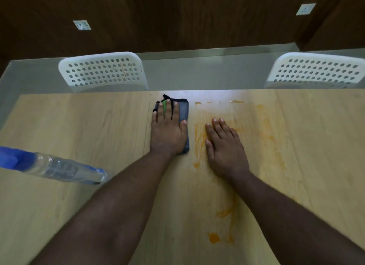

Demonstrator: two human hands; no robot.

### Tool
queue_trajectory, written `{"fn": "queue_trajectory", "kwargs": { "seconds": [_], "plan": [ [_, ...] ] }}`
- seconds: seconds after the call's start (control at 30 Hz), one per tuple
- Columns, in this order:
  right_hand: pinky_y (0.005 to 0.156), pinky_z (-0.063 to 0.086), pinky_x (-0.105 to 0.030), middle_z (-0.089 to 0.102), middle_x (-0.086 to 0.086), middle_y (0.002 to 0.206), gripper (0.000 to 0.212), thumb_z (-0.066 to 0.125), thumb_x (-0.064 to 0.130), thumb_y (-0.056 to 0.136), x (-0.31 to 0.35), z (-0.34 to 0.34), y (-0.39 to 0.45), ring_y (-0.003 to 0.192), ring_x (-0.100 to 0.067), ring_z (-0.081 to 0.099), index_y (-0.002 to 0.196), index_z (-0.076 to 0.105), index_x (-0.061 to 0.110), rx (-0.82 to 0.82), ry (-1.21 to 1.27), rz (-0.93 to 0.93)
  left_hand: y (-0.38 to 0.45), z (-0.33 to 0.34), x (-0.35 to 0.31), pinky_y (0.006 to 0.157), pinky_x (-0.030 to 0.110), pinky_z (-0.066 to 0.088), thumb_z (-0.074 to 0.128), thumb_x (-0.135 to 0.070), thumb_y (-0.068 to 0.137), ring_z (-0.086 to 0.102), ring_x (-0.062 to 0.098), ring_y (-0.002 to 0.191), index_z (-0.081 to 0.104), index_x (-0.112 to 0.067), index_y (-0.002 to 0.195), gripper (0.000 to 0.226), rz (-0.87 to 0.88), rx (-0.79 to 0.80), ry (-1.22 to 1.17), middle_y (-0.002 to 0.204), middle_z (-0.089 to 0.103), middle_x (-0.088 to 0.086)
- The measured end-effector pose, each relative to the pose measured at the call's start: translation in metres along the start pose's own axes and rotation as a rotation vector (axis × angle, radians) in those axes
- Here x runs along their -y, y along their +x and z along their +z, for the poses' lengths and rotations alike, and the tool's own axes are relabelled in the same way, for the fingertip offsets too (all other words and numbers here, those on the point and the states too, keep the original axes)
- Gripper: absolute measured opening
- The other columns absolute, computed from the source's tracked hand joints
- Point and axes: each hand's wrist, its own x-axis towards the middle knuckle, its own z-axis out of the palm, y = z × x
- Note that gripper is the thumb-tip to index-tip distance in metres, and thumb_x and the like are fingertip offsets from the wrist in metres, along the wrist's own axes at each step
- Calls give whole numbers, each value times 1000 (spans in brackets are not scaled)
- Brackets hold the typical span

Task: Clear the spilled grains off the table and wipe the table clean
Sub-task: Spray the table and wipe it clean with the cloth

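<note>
My left hand (167, 129) presses flat, fingers straight, on a folded grey cloth (183, 110) with a green patch, near the far edge of the light wooden table (79, 122). My right hand (225, 146) rests flat on the tabletop just right of the cloth, fingers straight, holding nothing. Orange smears (264, 126) streak the wood around and beyond my right hand. More orange blotches (214, 238) lie nearer me between my forearms. No loose grains show.
A clear spray bottle (59, 169) with a blue head lies on its side at the left of the table. Two white perforated chairs (102, 71) (318, 71) stand behind the far edge. A dark wood-panelled wall with sockets lies beyond.
</note>
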Motion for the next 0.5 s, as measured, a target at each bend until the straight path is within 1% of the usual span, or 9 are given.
{"fn": "queue_trajectory", "kwargs": {
  "seconds": [0.1, 0.17, 0.23, 0.3, 0.37, 0.43, 0.5],
  "plan": [
    [132, 8, -41, 8, 3, 177, 62, 21, 47, 110, -2, -1, 2, 163, -12, -3, 168, 19, 25, -13, 3, 0, -33, 3, -20, 132, 49, 5, 8, -49, 106, -4, 29, 163, -1, -16, 169, 71, 85, 22, -22, 177, -3, 12],
    [132, 9, -41, 11, 3, 177, 61, 22, 47, 111, -4, 0, 0, 163, -12, -1, 168, 20, 25, -18, 1, 0, -67, 3, -22, 132, 46, 2, 9, -50, 107, -9, 26, 163, -6, -18, 168, 71, 142, 48, -34, 177, -9, 8],
    [132, 8, -41, 11, 3, 176, 61, 23, 47, 111, -3, 0, -2, 163, -12, -1, 168, 20, 25, -15, -3, 3, -95, 2, -6, 132, 44, -1, 9, -51, 107, -14, 22, 162, -8, -21, 168, 70, 166, 82, -40, 176, -13, 4],
    [132, 7, -40, 11, 2, 176, 60, 24, 47, 112, 0, -2, -3, 163, -13, 0, 168, 20, 25, -10, 0, 1, -105, 0, 19, 132, 43, -1, 7, -52, 107, -15, 20, 162, -8, -22, 168, 70, 142, 88, -41, 176, -13, 2],
    [132, 6, -40, 11, 2, 176, 60, 24, 45, 112, 1, -4, -4, 163, -14, 0, 168, 20, 24, -3, 1, -2, -97, -2, 38, 132, 44, 1, 7, -52, 105, -10, 22, 163, -3, -21, 169, 71, 82, 67, -24, 177, -8, 4],
    [132, 7, -41, 11, 1, 176, 60, 22, 45, 112, 3, -4, -3, 163, -14, 0, 168, 20, 23, -7, -1, -5, -78, -4, 45, 132, 45, 1, 6, -52, 104, -5, 25, 163, 1, -20, 169, 73, 9, 54, 0, 177, -3, 8],
    [132, 8, -41, 12, 1, 176, 61, 22, 45, 112, 1, -1, -4, 163, -15, 1, 168, 21, 23, -20, -6, -11, -65, -2, 37, 132, 46, 1, 8, -51, 104, -3, 27, 163, 2, -18, 169, 74, -39, 38, 6, 177, -1, 10]
  ]
}}
